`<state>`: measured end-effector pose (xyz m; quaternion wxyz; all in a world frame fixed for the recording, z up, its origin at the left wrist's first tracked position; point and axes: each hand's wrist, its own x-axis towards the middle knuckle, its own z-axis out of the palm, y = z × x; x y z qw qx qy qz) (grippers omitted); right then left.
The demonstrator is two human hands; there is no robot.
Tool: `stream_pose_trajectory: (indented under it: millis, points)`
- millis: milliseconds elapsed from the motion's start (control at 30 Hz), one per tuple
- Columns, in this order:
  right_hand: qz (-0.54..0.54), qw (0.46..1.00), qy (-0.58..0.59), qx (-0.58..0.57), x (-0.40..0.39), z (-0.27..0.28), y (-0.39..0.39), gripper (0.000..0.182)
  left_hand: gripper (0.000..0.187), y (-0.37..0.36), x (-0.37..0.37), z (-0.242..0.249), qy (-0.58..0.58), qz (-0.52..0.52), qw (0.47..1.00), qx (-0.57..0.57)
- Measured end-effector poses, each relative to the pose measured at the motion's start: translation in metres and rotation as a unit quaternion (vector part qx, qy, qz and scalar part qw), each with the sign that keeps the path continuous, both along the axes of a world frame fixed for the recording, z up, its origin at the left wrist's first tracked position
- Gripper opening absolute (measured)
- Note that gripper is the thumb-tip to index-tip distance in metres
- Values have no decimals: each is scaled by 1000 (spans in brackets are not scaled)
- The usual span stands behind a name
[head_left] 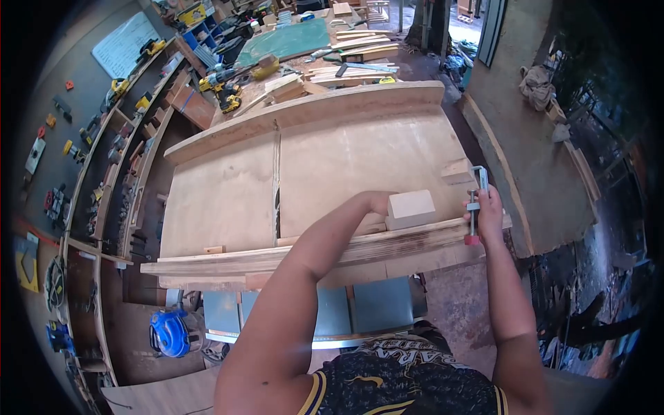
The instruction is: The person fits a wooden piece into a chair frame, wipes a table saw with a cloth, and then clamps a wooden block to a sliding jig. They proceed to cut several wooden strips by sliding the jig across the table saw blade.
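Observation:
In the head view, my left hand (379,202) is closed at the left side of a pale wooden block (413,206). Its fingers are mostly hidden by the block, which is at the inner side of the near wooden rail (332,243). My right hand (491,209) grips a metal bar clamp (474,207) with a red end, held upright over the rail's right end. A smaller wooden block (456,170) lies on the plywood panel (366,162), just left of the clamp's top.
A second rail (311,111) edges the panel's far side. Behind it, a workbench carries yellow drills (228,97), wood strips (360,48) and a green mat (287,41). Tool shelves (111,152) line the left. A blue vacuum (170,333) stands below; a large slab (526,152) is at right.

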<state>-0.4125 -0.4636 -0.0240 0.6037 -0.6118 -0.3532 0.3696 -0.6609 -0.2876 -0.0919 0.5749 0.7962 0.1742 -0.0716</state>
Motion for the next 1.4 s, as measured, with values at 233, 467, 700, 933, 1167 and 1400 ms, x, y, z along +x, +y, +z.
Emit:
stream_pose_trajectory:
  millis: [233, 467, 700, 933, 1167, 1400]
  points:
    - [79, 990, 121, -7, 26, -1, -2, 28, 49, 18, -36, 20, 15, 79, 997, 11]
    - [213, 939, 268, -31, 206, 18, 12, 38, 38, -94, -62, 120, -9, 613, 731, 301]
    - [208, 927, 296, -94, 327, 11, 60, 34, 21, -211, 109, 169, -61, 701, 525, 479]
    - [247, 927, 267, -86, 364, 4, 106, 33, 20, -191, 221, 128, 19, 573, 752, 325]
    - [350, 894, 273, -63, 413, -13, 260, 34, 30, -162, 269, 94, 260, 659, 651, 271]
    - [394, 864, 301, -90, 370, -5, 433, 30, 23, -137, 291, 102, 317, 738, 554, 218]
